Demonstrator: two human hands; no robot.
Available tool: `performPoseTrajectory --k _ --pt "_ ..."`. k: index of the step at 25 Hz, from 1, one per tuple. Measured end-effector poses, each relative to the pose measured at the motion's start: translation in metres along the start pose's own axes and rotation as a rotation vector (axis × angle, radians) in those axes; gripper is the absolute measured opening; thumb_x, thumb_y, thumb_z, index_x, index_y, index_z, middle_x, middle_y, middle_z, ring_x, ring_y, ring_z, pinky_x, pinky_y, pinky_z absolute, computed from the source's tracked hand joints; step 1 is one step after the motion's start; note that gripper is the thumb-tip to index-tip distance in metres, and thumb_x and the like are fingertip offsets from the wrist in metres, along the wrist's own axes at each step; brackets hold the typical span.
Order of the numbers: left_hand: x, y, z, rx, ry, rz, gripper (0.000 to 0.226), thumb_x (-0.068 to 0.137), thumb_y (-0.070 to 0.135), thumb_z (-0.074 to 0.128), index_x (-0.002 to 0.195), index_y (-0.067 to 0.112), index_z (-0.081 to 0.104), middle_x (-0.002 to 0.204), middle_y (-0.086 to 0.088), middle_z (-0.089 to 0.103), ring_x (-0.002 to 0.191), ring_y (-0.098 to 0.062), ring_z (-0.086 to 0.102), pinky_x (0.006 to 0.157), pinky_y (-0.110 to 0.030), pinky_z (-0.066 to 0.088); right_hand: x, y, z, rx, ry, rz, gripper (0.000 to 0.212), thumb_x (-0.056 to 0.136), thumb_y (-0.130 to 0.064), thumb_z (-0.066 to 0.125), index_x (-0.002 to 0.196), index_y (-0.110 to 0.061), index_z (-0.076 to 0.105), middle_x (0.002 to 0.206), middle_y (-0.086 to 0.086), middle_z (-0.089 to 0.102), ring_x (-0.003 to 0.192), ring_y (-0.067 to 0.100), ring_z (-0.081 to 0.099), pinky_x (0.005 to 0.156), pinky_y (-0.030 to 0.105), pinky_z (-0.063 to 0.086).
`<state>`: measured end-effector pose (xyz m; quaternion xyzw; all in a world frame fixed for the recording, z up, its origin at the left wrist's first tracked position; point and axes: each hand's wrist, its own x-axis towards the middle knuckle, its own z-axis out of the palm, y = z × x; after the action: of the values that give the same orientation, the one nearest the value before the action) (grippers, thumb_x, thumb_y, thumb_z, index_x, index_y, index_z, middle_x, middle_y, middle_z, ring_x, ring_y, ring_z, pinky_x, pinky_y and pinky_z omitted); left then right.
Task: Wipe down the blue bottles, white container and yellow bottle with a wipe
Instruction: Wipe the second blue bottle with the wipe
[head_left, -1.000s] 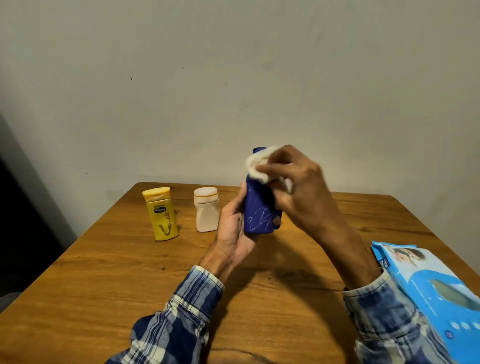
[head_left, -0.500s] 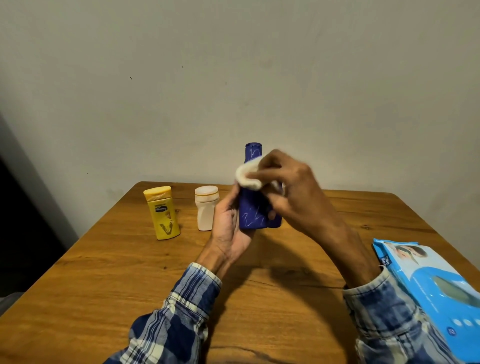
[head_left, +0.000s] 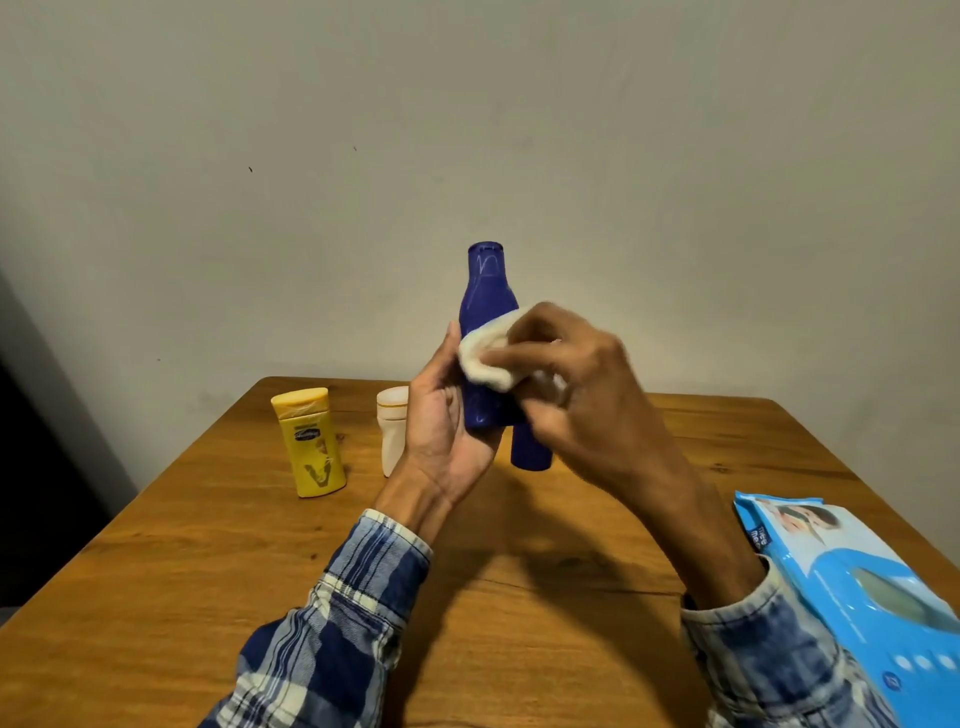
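My left hand (head_left: 441, 431) holds a blue bottle (head_left: 485, 291) upright above the table, gripping its lower body. My right hand (head_left: 576, 395) presses a bunched white wipe (head_left: 485, 358) against the bottle's middle. A second blue bottle (head_left: 530, 449) stands on the table behind my hands, mostly hidden. The white container (head_left: 390, 431) stands just left of my left hand, partly covered by it. The yellow bottle (head_left: 309, 441) stands further left on the table.
A blue pack of wipes (head_left: 857, 587) lies at the table's right edge, near my right sleeve. The wooden table (head_left: 208, 571) ends at a grey wall behind. A dark gap opens to the left of the table.
The blue bottle has risen and turned upright in my left hand. The wipe in my right hand has slid from the bottle's top down to its middle.
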<state>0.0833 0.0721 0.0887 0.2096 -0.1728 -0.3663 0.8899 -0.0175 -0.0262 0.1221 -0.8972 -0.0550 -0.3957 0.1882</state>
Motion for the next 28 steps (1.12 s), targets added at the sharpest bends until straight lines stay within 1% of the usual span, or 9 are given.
performPoseTrajectory --k 1,5,8,13,17,21,24,26,28 --pt "0.001 0.001 0.002 -0.005 -0.002 -0.006 0.046 0.101 0.037 0.055 0.121 -0.001 0.07 0.11 -0.018 0.072 0.096 -0.026 0.073 0.093 -0.039 0.058 -0.001 -0.002 0.002 -0.01 -0.022 -0.002 0.029 0.086 -0.004 0.073 0.114 -0.012 0.074 0.11 0.004 0.062 0.104 0.016 0.059 0.092 0.029 0.055" --pt "0.004 0.002 0.003 0.008 0.013 0.003 0.043 0.103 0.035 0.052 0.122 0.0 0.069 0.11 -0.017 0.073 0.096 -0.025 0.073 0.095 -0.038 0.057 0.002 0.001 -0.002 0.021 0.111 0.071 0.029 0.088 -0.007 0.074 0.117 -0.01 0.072 0.109 0.004 0.063 0.098 0.011 0.059 0.085 0.02 0.055" --pt "0.003 0.004 0.004 0.012 0.014 -0.013 0.045 0.1 0.039 0.057 0.113 0.0 0.074 0.109 -0.016 0.069 0.099 -0.025 0.07 0.1 -0.04 0.053 -0.002 -0.008 0.007 -0.04 -0.043 -0.017 0.028 0.087 -0.005 0.074 0.114 -0.01 0.074 0.11 0.005 0.062 0.103 0.016 0.059 0.093 0.025 0.054" --pt "-0.004 0.0 0.011 0.039 -0.004 -0.035 0.038 0.098 0.031 0.054 0.121 0.004 0.069 0.106 -0.015 0.074 0.092 -0.022 0.074 0.088 -0.034 0.06 0.003 0.005 0.0 0.055 0.279 0.078 0.029 0.09 -0.002 0.071 0.119 -0.008 0.071 0.112 0.01 0.06 0.102 0.01 0.057 0.086 0.01 0.051" --pt "-0.003 0.002 0.011 0.076 0.003 -0.006 0.041 0.096 0.027 0.056 0.127 0.002 0.064 0.107 -0.016 0.073 0.095 -0.022 0.073 0.09 -0.034 0.059 0.0 0.001 0.004 -0.021 0.081 -0.034 0.031 0.091 -0.003 0.067 0.121 -0.009 0.07 0.118 0.01 0.056 0.11 0.016 0.055 0.096 0.022 0.052" --pt "0.0 0.005 0.013 0.12 0.02 -0.003 0.037 0.098 0.028 0.054 0.126 0.006 0.065 0.108 -0.013 0.072 0.094 -0.021 0.072 0.089 -0.033 0.059 0.004 0.002 -0.004 0.015 0.159 0.052 0.034 0.094 -0.002 0.064 0.127 -0.008 0.066 0.124 0.01 0.053 0.111 0.016 0.055 0.094 0.019 0.054" --pt "0.002 0.007 0.013 0.15 0.036 0.004 0.033 0.105 0.03 0.049 0.12 0.006 0.066 0.103 -0.013 0.071 0.093 -0.021 0.07 0.09 -0.033 0.057 0.001 -0.01 0.004 -0.043 -0.021 -0.064 0.035 0.092 -0.003 0.063 0.127 -0.009 0.065 0.125 0.007 0.054 0.114 0.018 0.054 0.098 0.029 0.054" --pt "0.001 0.011 0.015 0.177 0.016 0.03 0.031 0.103 0.029 0.05 0.118 0.008 0.067 0.1 -0.011 0.072 0.092 -0.02 0.07 0.084 -0.032 0.059 0.008 -0.011 0.004 0.005 0.086 -0.04 0.034 0.093 -0.004 0.062 0.126 -0.008 0.066 0.12 0.006 0.059 0.11 0.016 0.058 0.096 0.029 0.055" --pt "-0.001 0.012 0.021 0.205 -0.041 0.053 0.033 0.097 0.028 0.053 0.12 0.009 0.067 0.101 -0.01 0.075 0.09 -0.018 0.072 0.081 -0.031 0.06 0.019 -0.009 -0.002 0.05 0.321 0.044 0.033 0.095 -0.005 0.064 0.127 -0.008 0.066 0.118 0.007 0.063 0.106 0.011 0.059 0.091 0.019 0.054"
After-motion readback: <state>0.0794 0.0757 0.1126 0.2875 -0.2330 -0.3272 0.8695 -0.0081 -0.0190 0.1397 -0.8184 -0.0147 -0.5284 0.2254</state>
